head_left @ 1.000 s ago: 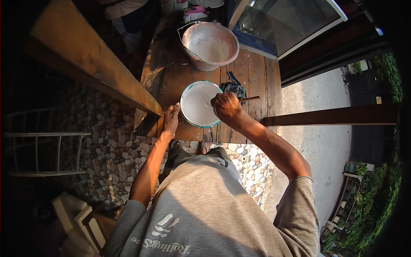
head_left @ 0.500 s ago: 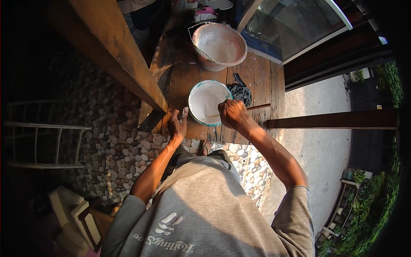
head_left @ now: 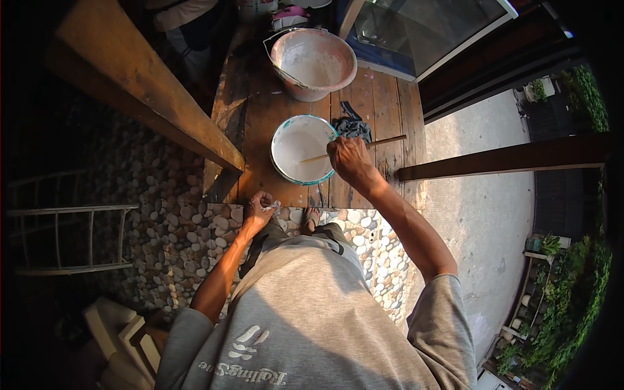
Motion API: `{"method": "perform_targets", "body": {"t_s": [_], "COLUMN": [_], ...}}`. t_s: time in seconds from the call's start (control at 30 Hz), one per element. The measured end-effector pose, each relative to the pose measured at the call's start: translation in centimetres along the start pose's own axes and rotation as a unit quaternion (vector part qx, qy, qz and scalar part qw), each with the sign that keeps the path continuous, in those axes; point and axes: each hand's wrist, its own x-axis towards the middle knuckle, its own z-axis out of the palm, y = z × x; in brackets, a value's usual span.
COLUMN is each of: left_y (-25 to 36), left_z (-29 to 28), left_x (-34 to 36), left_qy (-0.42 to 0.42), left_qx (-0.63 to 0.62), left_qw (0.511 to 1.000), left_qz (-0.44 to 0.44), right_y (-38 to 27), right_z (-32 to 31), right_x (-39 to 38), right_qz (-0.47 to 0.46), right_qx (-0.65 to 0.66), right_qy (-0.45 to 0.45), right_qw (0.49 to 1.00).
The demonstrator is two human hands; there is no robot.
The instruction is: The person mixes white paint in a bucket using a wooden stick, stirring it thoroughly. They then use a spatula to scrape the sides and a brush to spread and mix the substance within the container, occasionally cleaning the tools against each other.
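Near the table's (head_left: 257,133) front edge, as the head view shows, stands the white bucket (head_left: 275,168) with its teal rim, and the stick (head_left: 315,158) slants over that rim on the right. Its long axis runs crosswise, nearly parallel to the front edge: one end lies inside, at the white contents (head_left: 299,144), the other points toward the table's right edge, stopping short of it. The right hand (head_left: 351,159) is closed around the stick just beside the bucket, so the bucket lies directly left of that fist, which is the nearer of the two. Knuckles face up, and the right forearm slopes in from the lower right with the elbow bent outward. The left hand (head_left: 259,208) hangs just off the front edge, left of the bucket and apart from it, its fingers curled; whether the whitish bits there are held or merely stuck on, one cannot tell. Behind the bucket sit a dark cloth (head_left: 352,125), toward the right, and, farther back, a pinkish pail (head_left: 307,92).
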Motion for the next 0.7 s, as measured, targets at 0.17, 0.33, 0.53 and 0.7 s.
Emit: {"method": "perform_targets", "body": {"t_s": [0.17, 0.33, 0.53, 0.7], "left_y": [-0.9, -0.1, 1.8, 5.1], "left_z": [0.5, 1.3, 4.9, 10.1], "left_x": [0.0, -1.5, -3.6, -4.6], "left_qy": [-0.095, -0.112, -0.087, 0.006], "left_qx": [0.003, 0.007, 0.075, 0.096], "left_qw": [0.994, 0.992, 0.991, 0.995], "left_qz": [0.050, 0.053, 0.066, 0.033], "right_y": [-3.1, -1.9, 5.2, 4.8], "right_z": [-2.6, 6.3, 16.3, 16.4], "right_x": [-4.0, -10.6, -8.6, -4.8], "right_qz": [-0.077, 0.228, 0.336, 0.213], "right_qx": [0.090, 0.352, 0.428, 0.269], "right_qy": [0.145, 0.060, 0.116, 0.122], "right_qw": [0.982, 0.906, 0.831, 0.931]}}
